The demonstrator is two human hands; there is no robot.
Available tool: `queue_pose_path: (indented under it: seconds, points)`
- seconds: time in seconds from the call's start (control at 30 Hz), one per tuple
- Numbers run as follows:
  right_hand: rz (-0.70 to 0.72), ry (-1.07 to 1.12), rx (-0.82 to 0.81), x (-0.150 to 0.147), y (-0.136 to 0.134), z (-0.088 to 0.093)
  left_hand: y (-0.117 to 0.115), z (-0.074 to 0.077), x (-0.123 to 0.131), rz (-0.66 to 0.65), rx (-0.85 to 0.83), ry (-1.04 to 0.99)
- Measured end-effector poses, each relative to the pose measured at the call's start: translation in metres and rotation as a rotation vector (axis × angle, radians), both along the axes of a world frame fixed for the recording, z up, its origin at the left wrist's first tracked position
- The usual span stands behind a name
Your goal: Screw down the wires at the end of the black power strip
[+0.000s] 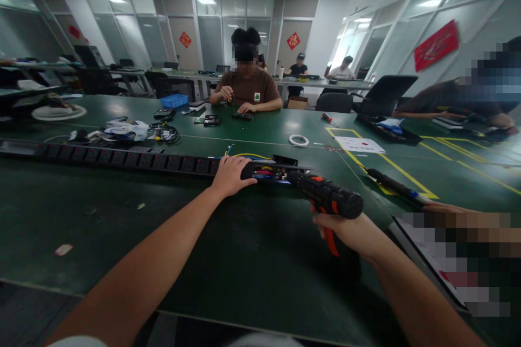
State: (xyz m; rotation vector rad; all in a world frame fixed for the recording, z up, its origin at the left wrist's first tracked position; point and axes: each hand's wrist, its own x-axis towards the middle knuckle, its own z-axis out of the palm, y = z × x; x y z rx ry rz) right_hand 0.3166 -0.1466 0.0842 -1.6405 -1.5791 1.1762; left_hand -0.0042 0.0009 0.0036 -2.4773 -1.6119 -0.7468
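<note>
One long black power strip [126, 159] runs across the green table [163, 244], from the left edge of the frame to just right of centre. At the frame's centre, our left hand [232, 175] grasps it, fingers over the top and thumb toward the right. Just beside it we see coloured wires [265, 172] in the strip's open end. Right of centre, our right hand [344, 227] is clenched around the grip of a black-and-orange drill [325, 192], its nose at that end; we cannot tell whether its tip touches.
</note>
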Motion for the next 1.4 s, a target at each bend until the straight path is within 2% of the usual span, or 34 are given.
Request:
queue_pose_path:
  seconds: [0.93, 1.23, 1.4]
  points:
    - [-0.009, -0.016, -0.061, -0.0011, -0.0014, 0.0018, 0.0011, -0.0004, -0.0006, -0.008, -0.013, -0.020]
    - [0.010, 0.087, -0.031, 0.0023, 0.0037, -0.0049, 0.0016, -0.0009, -0.0010, -0.013, -0.004, -0.018]
    - [0.009, 0.081, -0.036, 0.0019, 0.0018, -0.0024, 0.0001, 0.0002, -0.0012, -0.015, -0.010, -0.024]
